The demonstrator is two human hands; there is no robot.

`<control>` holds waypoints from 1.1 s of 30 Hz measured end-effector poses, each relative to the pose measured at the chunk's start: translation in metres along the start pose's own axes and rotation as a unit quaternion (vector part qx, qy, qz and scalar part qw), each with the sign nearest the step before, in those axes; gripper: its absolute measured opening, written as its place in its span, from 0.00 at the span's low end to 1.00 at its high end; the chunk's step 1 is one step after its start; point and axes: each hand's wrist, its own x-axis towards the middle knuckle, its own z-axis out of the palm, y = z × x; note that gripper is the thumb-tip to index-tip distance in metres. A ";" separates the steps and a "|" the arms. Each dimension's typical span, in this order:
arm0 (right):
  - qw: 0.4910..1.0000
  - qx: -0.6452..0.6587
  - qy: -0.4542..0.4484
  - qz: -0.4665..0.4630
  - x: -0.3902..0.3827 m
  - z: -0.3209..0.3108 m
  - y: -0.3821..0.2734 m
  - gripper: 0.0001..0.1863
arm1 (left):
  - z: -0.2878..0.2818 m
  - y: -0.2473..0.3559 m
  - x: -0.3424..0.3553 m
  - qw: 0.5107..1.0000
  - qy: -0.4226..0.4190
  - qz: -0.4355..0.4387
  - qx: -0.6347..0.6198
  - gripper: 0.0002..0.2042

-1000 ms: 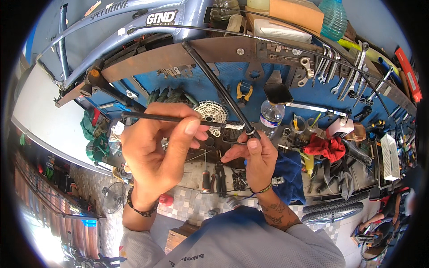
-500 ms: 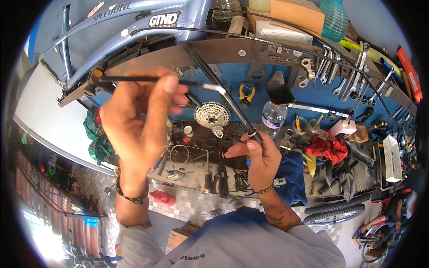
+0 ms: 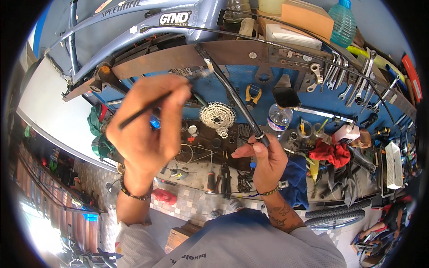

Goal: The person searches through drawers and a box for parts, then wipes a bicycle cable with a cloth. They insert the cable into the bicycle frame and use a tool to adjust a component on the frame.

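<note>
– Where is open room?
– Centre, between left hand (image 3: 149, 127) and right hand (image 3: 270, 164); black tube (image 3: 233, 94) overlaps brown rack (image 3: 156, 61) edge, upper centre.
– Fingers?
– Left ones pinch the brush (image 3: 142, 111); right ones, tube's lower end. Brush tip rose.

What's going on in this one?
A person is working with both bare hands over a cluttered workbench. The left hand holds a thin, dark brush-like tool, its pale tip at the upper part of a long black tube; whether they touch is hard to tell. The right hand grips the tube's lower end, holding it at a slant. Beyond the hands are a bicycle cassette and a clear plastic bottle.
</note>
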 end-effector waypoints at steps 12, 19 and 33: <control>0.998 -0.056 -0.001 -0.026 0.002 -0.005 0.004 0.14 | -0.003 -0.009 0.018 0.958 -0.013 -0.231 -0.167 0.07; 0.999 -0.034 0.003 -0.018 0.003 -0.003 0.004 0.13 | -0.010 0.005 0.023 0.995 -0.048 -0.075 0.046 0.04; 0.997 -0.052 -0.003 -0.048 0.002 -0.005 0.008 0.13 | -0.011 0.006 0.023 0.995 -0.050 -0.073 -0.045 0.04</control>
